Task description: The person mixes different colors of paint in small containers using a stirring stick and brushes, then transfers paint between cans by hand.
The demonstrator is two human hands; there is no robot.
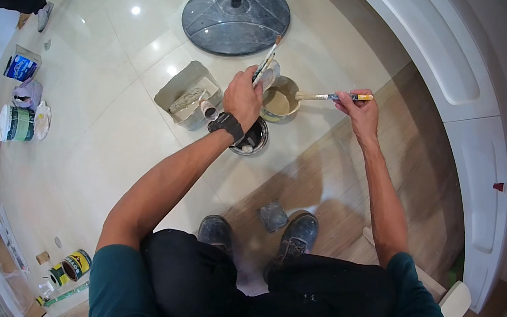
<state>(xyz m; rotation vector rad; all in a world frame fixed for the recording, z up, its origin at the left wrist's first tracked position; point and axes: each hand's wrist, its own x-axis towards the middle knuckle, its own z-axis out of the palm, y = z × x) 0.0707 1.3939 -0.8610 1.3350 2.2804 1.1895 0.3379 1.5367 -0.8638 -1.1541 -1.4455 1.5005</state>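
A yellow-handled brush (333, 97) is being clamped in the right hand (357, 110), bristles pointing to nine o'clock into the open paint can (279, 102). A second brush (267, 63) is being gripped by the left hand (243, 98), aimed at one o'clock.

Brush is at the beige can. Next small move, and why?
Probably lift the right hand a little, to draw the yellow-handled brush off the open can of beige paint. Its bristles sit at the can's rim, while the left hand holds a second brush above, clear of the can.
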